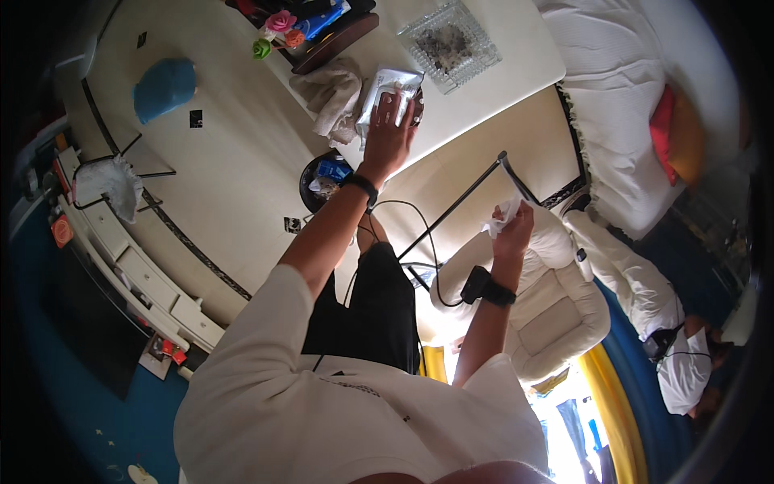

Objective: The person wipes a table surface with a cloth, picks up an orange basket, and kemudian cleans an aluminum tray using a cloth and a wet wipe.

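My left hand (389, 139) lies on a silver soft pack (396, 78), apparently wet wipes, near the corner of a white table (526, 54). Its fingers are spread across the pack's top and hide part of it. Under the pack shows the edge of a brown round object (419, 116) with pale spots. A crumpled beige cloth (332, 97) lies just left of the pack. Off to the right, away from the table, my right hand (514, 233) grips a thin white wipe or tissue (503, 219), bunched between the fingers.
A glass ashtray (447, 45) full of ash stands on the table near a dark wooden holder (332, 45) with artificial flowers. Below the corner is a black waste bin (308, 181). A black metal frame (450, 206), a hanging cable (423, 212) and a cream armchair (550, 308) are nearby.
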`<state>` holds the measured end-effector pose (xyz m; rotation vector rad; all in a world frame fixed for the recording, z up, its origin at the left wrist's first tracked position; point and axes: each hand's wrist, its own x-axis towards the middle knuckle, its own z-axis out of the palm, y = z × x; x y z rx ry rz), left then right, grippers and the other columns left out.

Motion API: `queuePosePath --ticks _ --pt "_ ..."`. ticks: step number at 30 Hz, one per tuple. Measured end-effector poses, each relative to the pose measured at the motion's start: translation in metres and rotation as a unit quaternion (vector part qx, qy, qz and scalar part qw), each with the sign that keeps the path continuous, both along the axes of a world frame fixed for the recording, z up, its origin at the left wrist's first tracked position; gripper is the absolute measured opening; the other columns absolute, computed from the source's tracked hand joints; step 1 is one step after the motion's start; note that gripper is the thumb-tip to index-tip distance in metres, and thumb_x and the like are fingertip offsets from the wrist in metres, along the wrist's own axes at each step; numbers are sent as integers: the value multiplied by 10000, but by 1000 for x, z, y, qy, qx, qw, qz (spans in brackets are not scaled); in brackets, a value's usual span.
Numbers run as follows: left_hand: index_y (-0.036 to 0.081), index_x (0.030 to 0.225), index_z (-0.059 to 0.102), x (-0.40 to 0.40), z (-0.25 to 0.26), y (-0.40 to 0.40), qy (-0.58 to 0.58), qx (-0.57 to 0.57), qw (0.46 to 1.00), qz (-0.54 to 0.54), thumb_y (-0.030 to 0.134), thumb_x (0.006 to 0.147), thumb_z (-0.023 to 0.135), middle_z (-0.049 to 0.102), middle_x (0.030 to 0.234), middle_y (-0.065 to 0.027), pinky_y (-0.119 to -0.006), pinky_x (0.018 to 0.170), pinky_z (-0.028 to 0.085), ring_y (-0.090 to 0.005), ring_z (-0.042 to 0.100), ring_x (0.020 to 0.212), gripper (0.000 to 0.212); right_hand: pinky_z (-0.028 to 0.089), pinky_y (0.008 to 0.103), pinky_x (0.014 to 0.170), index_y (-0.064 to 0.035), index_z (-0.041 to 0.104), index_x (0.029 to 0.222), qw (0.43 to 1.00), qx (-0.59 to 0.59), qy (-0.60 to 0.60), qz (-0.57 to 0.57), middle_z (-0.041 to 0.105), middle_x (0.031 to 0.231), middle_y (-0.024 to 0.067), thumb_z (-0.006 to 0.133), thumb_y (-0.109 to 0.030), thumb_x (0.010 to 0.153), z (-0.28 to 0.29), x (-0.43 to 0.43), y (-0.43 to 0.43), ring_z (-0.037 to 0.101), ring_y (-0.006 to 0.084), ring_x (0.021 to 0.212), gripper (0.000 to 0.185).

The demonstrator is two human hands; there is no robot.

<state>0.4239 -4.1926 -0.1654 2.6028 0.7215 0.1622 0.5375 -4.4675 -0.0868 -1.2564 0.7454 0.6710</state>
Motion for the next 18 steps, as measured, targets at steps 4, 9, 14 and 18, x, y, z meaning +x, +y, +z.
queuePosePath --ticks 4,9,14,18 --pt "28 1398 329 -13 31 -41 -71 -298 949 -70 248 966 453 359 1423 -187 -498 1095 253 -338 303 1347 501 448 285 713 0 522 1106 991 110 -46 53 554 888 96 484 -141 836 24 -16 24 525 184 763 307" --pt "84 1397 360 -47 109 -51 -98 -699 708 -8 268 944 548 441 1353 -167 -385 990 429 -267 468 1225 523 444 284 871 38 520 1224 968 48 -160 188 586 1065 108 512 -38 853 69 -64 111 536 181 1016 379" --pt "48 1229 557 -49 122 -38 -243 -587 770 61 97 870 633 596 1162 -84 -328 919 472 -170 570 1070 370 464 304 850 3 510 1258 798 -128 -376 453 516 1248 101 560 -110 916 49 -59 129 520 189 1101 364" --pt "21 1239 526 -32 105 -29 -306 -687 639 161 64 869 638 606 1084 -75 -251 809 496 -123 587 952 389 336 303 1007 11 432 1331 821 92 -209 523 499 1288 96 434 -135 943 67 -32 148 461 188 1181 415"
